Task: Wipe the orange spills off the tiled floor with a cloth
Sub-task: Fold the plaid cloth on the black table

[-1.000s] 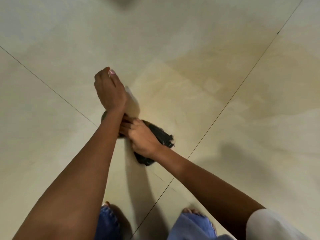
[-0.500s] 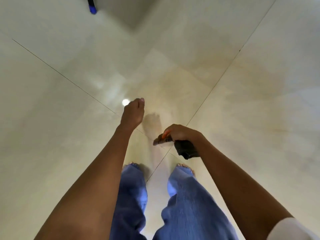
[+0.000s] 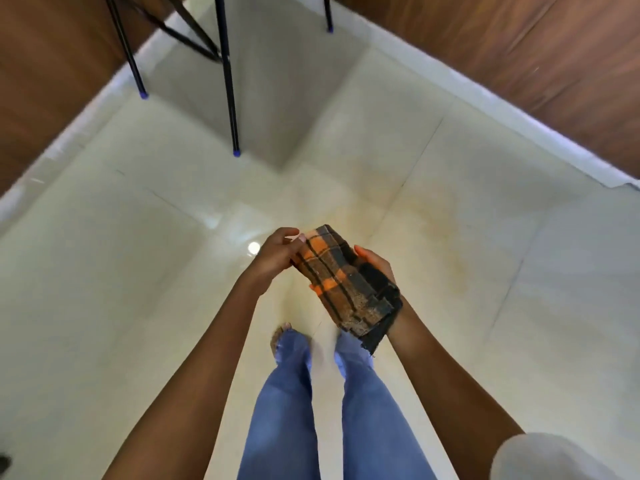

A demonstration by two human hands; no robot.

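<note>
Orange, grey and black plaid marks the folded cloth (image 3: 341,282), which is held in the air in front of the person, above the tiled floor (image 3: 138,271) and touching none of it. Its long axis runs on a slant, from the far end up and to the left, down and to the right toward the right wrist, where a dark frayed edge hangs loose. The left hand (image 3: 277,256) pinches the far left end between curled fingers and thumb. The right hand (image 3: 377,266) cups the cloth from beneath, thumb lying along its upper edge. A faint orange smear (image 3: 446,237) spreads over the glossy cream tiles to the right of the hands. Blue jeans (image 3: 280,410) stand below. Black metal legs (image 3: 230,91) with blue feet rise near the brown wood wall (image 3: 536,46).
</note>
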